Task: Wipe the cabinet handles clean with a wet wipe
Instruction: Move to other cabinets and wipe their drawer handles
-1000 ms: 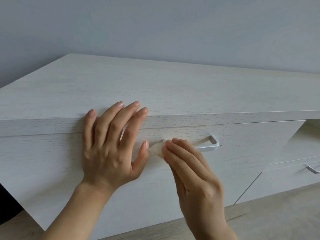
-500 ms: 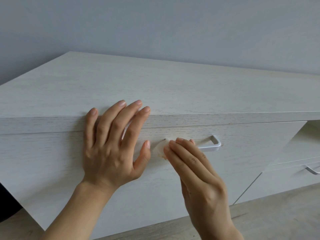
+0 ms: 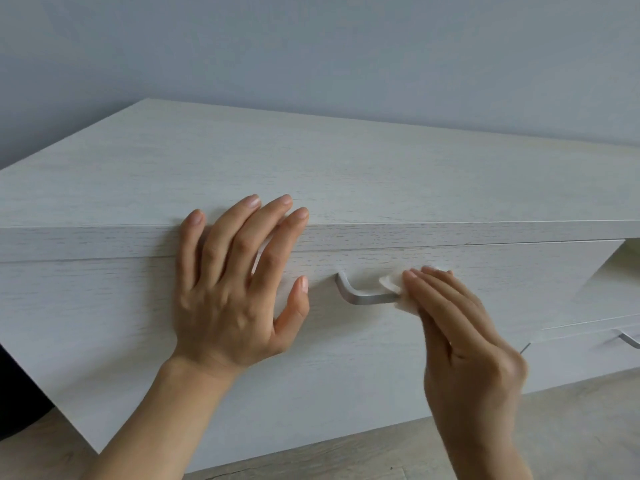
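Wipe (image 3: 393, 284) is pinched by the right hand (image 3: 464, 341) at the level handle's (image 3: 367, 300) right end; bare bar lies leftward, toward the left hand (image 3: 228, 289), laid flat on the cabinet (image 3: 104, 306).

Your right hand (image 3: 464, 341) is now at the right end of the handle (image 3: 363, 298); a second ago it was at the left end. The wet wipe (image 3: 393, 285) it holds has travelled along the bar with it and now folds over the right-hand part. The handle's left bend and a stretch of bare metal, covered before, are now in view. The right bend, visible earlier, is hidden behind the wipe and your fingers.
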